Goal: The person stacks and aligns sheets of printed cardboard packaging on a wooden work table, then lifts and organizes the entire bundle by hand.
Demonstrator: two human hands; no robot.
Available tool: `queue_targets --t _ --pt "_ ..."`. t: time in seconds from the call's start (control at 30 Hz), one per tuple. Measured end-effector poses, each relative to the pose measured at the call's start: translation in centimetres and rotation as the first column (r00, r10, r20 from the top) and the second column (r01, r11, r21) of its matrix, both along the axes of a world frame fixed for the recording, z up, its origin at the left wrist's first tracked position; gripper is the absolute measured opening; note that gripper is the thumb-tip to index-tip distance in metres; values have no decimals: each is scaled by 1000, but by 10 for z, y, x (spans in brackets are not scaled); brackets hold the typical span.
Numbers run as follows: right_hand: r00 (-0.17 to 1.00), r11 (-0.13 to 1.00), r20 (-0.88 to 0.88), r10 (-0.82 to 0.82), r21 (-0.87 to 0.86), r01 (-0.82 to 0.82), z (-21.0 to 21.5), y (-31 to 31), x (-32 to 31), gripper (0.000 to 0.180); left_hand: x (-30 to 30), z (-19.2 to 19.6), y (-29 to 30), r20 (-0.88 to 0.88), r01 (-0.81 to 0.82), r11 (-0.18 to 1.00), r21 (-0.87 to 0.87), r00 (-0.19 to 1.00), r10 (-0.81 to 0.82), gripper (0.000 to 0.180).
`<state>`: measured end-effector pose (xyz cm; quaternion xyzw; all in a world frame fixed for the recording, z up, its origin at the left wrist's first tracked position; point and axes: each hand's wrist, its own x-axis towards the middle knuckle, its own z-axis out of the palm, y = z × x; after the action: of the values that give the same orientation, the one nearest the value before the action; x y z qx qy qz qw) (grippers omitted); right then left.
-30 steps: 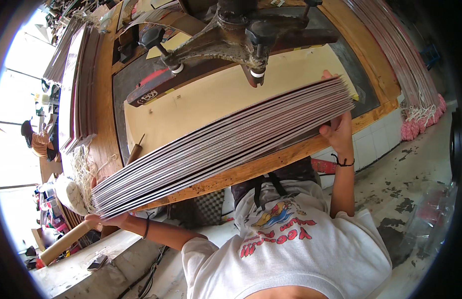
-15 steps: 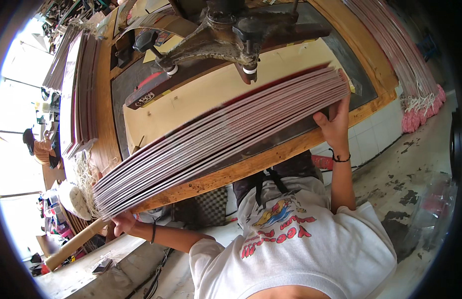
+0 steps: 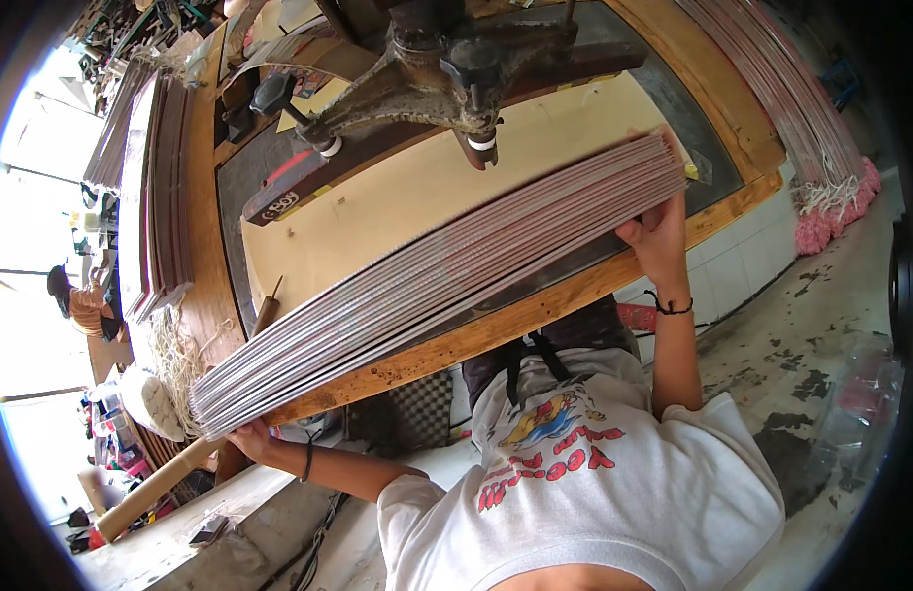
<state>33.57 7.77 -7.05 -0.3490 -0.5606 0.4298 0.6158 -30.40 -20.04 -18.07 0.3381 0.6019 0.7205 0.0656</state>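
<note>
Well apart — left hand (image 3: 247, 439) holding the stack's (image 3: 446, 281) left end, right hand (image 3: 659, 234) its right, paper (image 3: 377, 207) beyond it.

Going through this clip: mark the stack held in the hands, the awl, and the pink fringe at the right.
Stack (image 3: 446, 279): head view, mid-length on its layered long side.
Awl (image 3: 266, 315): head view, on its wooden handle.
Pink fringe (image 3: 833, 223): head view, middle of the pink strands.

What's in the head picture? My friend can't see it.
A person's left hand and right hand hold the ends of a long stack of thin layers, slanting over a wood-edged table. Beyond are a tan sheet and dark metal bracket.
</note>
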Motion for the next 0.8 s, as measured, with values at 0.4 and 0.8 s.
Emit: queue_targets --t 0.4,0.8 --pt "875 868 155 -459 290 404 -16 -11 2 105 19 11 5 128 46 998 33 991 -50 118" --pt "934 922 37 -355 177 343 -6 -9 1 92 23 20 13 140 152 975 160 975 -175 115"
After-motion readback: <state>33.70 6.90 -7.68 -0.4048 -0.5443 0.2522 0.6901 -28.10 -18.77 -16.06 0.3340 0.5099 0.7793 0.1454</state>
